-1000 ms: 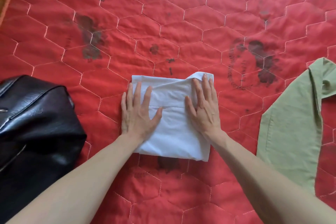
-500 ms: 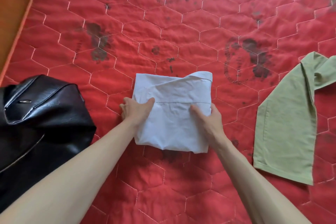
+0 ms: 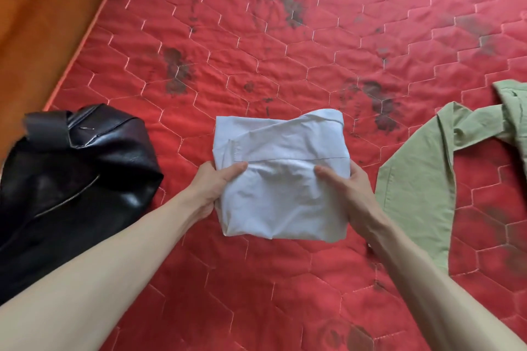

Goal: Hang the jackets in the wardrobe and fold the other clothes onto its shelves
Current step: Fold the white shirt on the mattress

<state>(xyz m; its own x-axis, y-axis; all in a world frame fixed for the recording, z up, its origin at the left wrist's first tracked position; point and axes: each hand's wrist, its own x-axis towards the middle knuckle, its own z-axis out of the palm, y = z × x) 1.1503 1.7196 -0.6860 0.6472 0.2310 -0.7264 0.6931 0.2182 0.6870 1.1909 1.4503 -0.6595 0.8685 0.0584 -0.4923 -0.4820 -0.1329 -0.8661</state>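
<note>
A folded white shirt (image 3: 281,174) is held above the red quilted mattress (image 3: 285,51), in the middle of the view. My left hand (image 3: 212,188) grips its left edge, thumb on top and fingers underneath. On the shirt's right edge, my right hand (image 3: 346,194) holds the same way. A black leather jacket (image 3: 68,179) lies crumpled at the left. At the right edge a green shirt (image 3: 422,179) lies spread out, partly cut off by the frame.
The mattress carries dark stains in several places. An orange-brown floor or bed frame (image 3: 42,23) runs along the mattress's left edge at the upper left. The wardrobe is not in view.
My hands went from pressing flat on the folded white shirt to gripping its two sides, and the shirt has risen off the mattress. The view has pulled back.
</note>
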